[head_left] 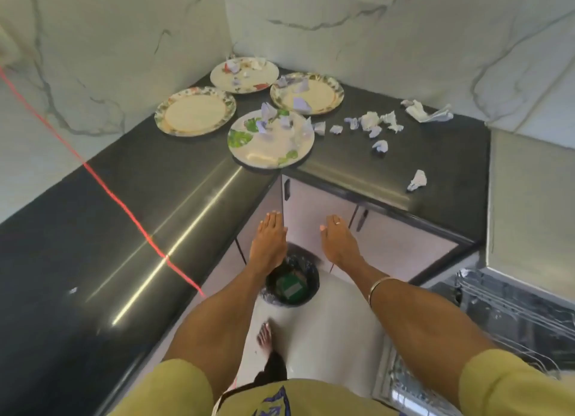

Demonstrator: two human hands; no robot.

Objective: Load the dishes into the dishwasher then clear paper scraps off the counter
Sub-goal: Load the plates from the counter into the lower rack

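Both hands, left (269,239) and right (337,239), are held flat and empty above the bin (291,283). Four plates (270,138) and paper scraps (370,121) are left on the desk (155,182); the dishwasher (513,316) stands open at right.

Before you: counter (130,197) of dark polished stone, glossy, streaked with glare; wall (124,42) of smooth white veined marble; four glazed plates (195,112), floral-rimmed, shiny; crumpled matt paper scraps (370,121); dishwasher (529,197) top of brushed metal, its rack (513,310) of wire; floor (326,322) of glossy pale tile.
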